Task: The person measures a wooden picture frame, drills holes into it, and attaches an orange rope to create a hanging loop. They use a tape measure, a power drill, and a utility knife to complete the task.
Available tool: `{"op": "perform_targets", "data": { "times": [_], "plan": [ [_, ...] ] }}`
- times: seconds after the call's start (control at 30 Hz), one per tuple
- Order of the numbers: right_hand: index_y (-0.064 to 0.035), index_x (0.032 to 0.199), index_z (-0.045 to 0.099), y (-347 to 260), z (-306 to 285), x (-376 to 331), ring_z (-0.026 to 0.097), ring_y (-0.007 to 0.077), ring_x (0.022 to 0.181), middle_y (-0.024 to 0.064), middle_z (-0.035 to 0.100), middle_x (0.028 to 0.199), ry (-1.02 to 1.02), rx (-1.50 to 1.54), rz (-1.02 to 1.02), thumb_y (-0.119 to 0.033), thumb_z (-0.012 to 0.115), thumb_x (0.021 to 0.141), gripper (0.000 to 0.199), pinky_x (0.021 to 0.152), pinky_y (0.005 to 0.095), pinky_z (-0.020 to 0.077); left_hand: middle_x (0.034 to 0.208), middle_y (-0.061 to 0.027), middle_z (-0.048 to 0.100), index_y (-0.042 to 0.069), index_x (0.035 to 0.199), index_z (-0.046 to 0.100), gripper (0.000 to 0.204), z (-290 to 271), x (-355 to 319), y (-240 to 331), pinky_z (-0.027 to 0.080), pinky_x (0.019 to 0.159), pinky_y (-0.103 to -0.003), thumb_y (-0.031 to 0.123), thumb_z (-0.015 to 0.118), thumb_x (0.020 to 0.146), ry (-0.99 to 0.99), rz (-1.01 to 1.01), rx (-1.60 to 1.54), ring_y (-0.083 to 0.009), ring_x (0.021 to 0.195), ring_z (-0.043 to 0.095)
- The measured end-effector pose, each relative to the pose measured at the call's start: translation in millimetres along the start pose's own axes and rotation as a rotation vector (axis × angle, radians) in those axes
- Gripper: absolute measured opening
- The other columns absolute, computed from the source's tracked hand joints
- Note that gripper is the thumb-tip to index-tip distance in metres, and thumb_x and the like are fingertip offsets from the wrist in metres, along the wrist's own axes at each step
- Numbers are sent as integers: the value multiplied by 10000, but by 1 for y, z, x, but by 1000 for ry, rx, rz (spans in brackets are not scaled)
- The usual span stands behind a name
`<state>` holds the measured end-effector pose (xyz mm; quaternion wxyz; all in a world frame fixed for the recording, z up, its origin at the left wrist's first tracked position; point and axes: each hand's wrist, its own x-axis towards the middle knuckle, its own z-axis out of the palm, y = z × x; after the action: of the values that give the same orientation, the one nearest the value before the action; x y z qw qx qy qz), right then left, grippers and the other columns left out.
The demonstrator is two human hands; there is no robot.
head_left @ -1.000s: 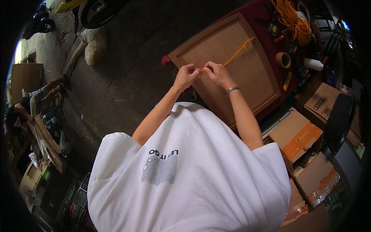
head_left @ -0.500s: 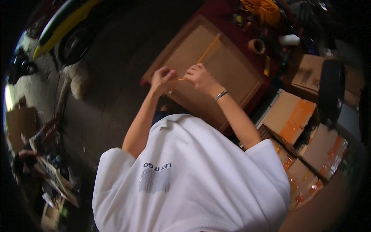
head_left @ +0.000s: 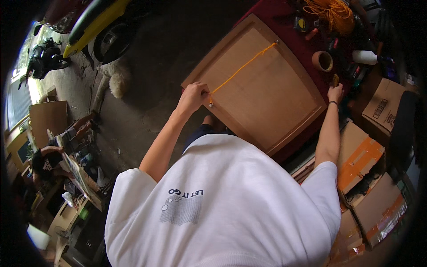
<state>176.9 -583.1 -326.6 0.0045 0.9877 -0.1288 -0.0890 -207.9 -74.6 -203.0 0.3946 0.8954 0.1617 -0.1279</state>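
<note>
Right hand has moved off the cord across the panel, fingers clamped on a yellow tool. Left hand pinches the cord's near end — likely tool-fetching; next wants steady tension.

Daylight at left, gloom mid-scene

I see glare washing out the far-left opening, while the floor sinks into shadow. The white shirt reads brightest near me. Lens distortion bows the wooden panel; black vignetting swallows the corners, and rim detail turns murky.
</note>
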Motion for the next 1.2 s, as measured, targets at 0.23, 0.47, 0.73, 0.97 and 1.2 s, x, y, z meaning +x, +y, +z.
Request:
{"op": "perform_targets", "data": {
  "times": [0.23,0.47,0.73,0.97,1.2],
  "plan": [
    [-43,1311,494,33,-58,-48,638,112,698,63,652,919,-122,774,-42,-351,570,1036,420,550,263,518,887,-146,687,-26,1043,695,163,3,-15,-36,532,755,-364,94,616,967,-96,-119,-70,-268,825,669],
    [-75,1431,465,-49,-100,-316,516,113,897,11,545,987,-745,1799,-17,-424,468,1068,503,852,281,453,936,-54,682,-10,1021,640,253,35,-25,-84,526,809,-302,225,553,1053,-107,-177,-625,-152,890,643],
    [-84,1046,502,-151,-64,-482,598,166,699,80,602,850,-1015,1702,-6,-291,545,1054,212,636,329,501,846,-18,620,27,930,615,330,17,-14,-87,493,775,-294,296,500,1083,-214,-132,-684,-123,821,584],
    [-10,1198,480,-172,-30,-500,577,475,913,250,581,1021,-350,751,-740,-368,494,1053,387,769,542,474,825,-40,637,-2,930,632,312,16,-17,-88,493,735,-297,261,532,1064,-178,-81,-717,-137,799,605],
    [13,1091,467,-176,7,-527,539,429,974,239,486,1070,-478,606,-730,-207,585,988,270,841,508,473,852,-130,610,-13,911,646,199,9,-25,-84,485,687,-343,164,606,991,-29,126,-449,-262,797,627]
  ]
}}
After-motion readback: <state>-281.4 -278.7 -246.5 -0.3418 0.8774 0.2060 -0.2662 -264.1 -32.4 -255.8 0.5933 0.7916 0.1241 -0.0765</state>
